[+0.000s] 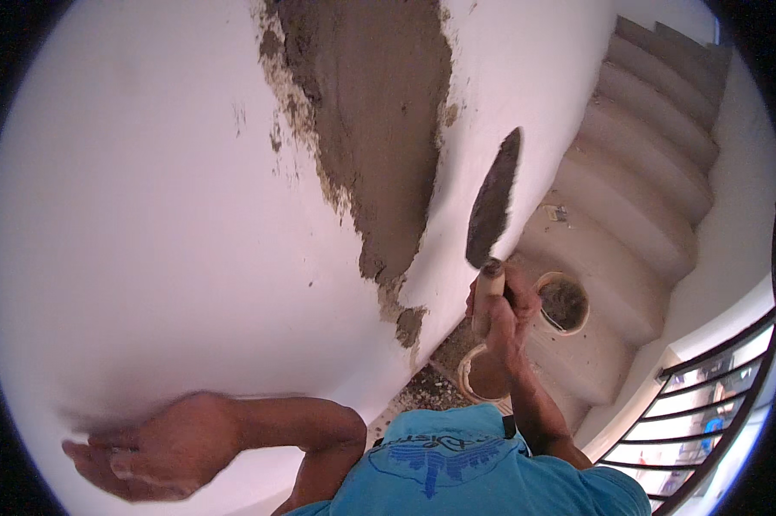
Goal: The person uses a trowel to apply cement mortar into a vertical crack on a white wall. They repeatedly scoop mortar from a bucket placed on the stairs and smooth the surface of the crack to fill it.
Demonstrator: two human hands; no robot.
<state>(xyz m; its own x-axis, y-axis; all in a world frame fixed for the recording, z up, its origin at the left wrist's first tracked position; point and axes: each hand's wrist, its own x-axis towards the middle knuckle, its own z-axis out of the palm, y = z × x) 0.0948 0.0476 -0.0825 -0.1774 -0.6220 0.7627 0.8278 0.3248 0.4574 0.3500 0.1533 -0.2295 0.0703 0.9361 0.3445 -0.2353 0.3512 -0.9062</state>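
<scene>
My right hand (515, 303) is wrapped round the pale handle of a pointed trowel (493, 199). Its blade points up and away beside the white wall (173, 249), and the face I see is dark with mortar or its residue. Whether the blade touches the wall I cannot tell. To the left of the trowel, a long patch of wet grey-brown mortar (375, 112) runs down the wall and narrows to ragged lower edges. At the lower left, my left hand (168, 447) rests by the wall with its fingers stretched out and nothing in it.
Concrete stairs (620, 202) climb at the right. On them stands a bucket (586, 311) with grey material inside; another round container (463, 376) sits nearer, partly hidden by my arm. Crumbs of debris (424, 394) lie at the wall's foot. A dark metal railing (697, 465) curves at the lower right.
</scene>
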